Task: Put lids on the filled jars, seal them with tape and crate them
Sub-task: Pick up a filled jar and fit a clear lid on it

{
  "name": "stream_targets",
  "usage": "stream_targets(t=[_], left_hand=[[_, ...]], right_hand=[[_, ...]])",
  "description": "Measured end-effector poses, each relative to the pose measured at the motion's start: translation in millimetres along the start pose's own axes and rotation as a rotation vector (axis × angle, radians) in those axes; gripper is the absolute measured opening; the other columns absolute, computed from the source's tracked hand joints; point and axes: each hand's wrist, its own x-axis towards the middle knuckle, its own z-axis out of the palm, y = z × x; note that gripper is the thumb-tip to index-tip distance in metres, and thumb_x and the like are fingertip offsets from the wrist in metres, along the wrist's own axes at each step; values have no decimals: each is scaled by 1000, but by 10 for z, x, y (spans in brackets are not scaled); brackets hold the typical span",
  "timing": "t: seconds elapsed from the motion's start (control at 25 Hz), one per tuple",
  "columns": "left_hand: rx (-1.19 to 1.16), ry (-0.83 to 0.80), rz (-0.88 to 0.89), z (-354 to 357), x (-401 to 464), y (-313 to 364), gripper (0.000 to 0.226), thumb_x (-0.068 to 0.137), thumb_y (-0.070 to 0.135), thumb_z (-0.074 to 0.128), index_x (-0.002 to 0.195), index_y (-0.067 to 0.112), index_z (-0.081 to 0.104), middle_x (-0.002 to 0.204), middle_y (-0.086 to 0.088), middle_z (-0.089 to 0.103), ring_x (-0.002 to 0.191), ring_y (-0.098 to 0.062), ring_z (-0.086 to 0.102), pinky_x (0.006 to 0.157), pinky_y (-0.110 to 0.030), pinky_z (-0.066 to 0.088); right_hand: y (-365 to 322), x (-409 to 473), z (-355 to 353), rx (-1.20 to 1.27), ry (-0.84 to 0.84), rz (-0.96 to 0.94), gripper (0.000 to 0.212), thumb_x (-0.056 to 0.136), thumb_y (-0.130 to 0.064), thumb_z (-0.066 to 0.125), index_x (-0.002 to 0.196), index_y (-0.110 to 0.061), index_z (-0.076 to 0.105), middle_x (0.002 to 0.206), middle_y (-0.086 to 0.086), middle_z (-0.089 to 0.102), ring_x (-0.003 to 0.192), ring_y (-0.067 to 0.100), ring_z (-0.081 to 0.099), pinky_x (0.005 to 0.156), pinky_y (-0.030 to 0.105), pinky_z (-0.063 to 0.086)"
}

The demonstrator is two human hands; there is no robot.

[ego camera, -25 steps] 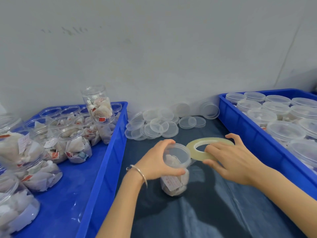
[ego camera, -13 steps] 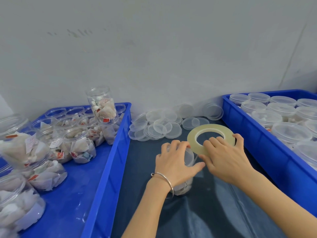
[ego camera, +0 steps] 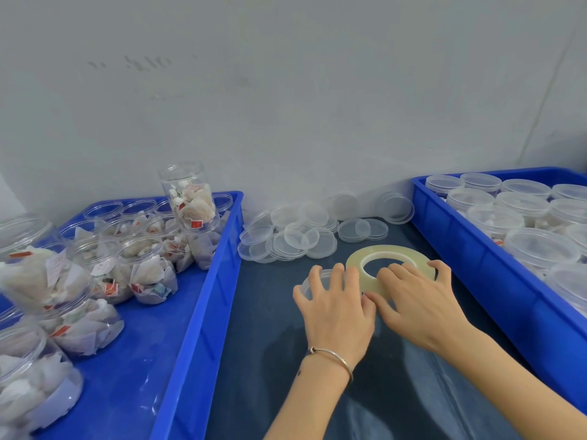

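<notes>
My left hand (ego camera: 336,308) lies over the top of a clear lidded jar (ego camera: 309,282) standing on the dark table, fingers curled round its lid; most of the jar is hidden under the hand. My right hand (ego camera: 416,296) holds a wide roll of clear tape (ego camera: 374,255) right beside the jar, fingers through its hole and thumb on its outer edge. The two hands touch at the thumbs. A heap of loose clear lids (ego camera: 295,236) lies behind them against the wall.
A blue crate (ego camera: 203,296) on the left holds several open jars filled with white sachets (ego camera: 149,274), one jar stacked higher (ego camera: 190,198). A blue crate (ego camera: 470,249) on the right holds several lidded jars (ego camera: 536,246). A grey wall is close behind.
My left hand has shifted from the jar's side to over its top. The right hand has brought the tape roll in against the jar, and the hands now touch.
</notes>
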Motion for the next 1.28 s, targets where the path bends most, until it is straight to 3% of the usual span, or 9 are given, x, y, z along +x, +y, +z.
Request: stream_targets(t=[0.08,0.2,0.28,0.72,0.88,1.08,1.28], left_hand=[[2,4,63,26,-1,-64,27,90,33,51,113,20,57,127,8,56,130,-31,43,92,-50,40],[26,-116,95,81,38,-137,34,96,38,35,125,22,43,142,11,38,140,-26,22,101,-47,27],[11,-108,105,90,47,-164,34,96,38,33,125,23,42,142,12,35,140,-24,18,102,-46,25],[-103,-10,61,138,81,-139,33,90,37,45,120,24,50,131,15,48,135,-23,29,98,-45,29],[-138,-41,51,140,201,-92,30,89,35,45,118,26,50,125,16,50,132,-19,31,98,-43,28],[-225,-38,57,181,286,-65,27,86,32,51,113,26,53,121,17,55,130,-16,33,98,-42,26],[-261,-23,100,192,325,-40,26,83,30,54,108,25,55,119,16,58,126,-16,37,93,-40,26]], right_hand=[[10,-8,-4,48,-5,1,36,96,-54,21,93,-28,45,87,-12,47,93,6,45,106,42,18],[31,-44,-1,87,-7,8,36,96,-55,21,93,-28,45,87,-13,46,93,6,44,106,43,19],[37,-52,-7,102,-17,9,36,96,-55,21,92,-28,45,87,-13,46,93,6,44,106,44,18],[26,-66,8,100,21,30,38,95,-56,19,91,-30,46,85,-13,46,92,5,44,106,42,16],[-47,-115,3,8,123,139,37,95,-54,23,86,-29,48,81,-12,49,85,9,45,103,40,17],[-160,-271,55,87,142,320,40,94,-53,22,76,-25,45,71,-12,48,75,11,44,97,37,24],[-241,-408,-74,156,58,384,40,98,-51,20,81,-26,45,77,-13,52,81,9,49,97,33,29]])
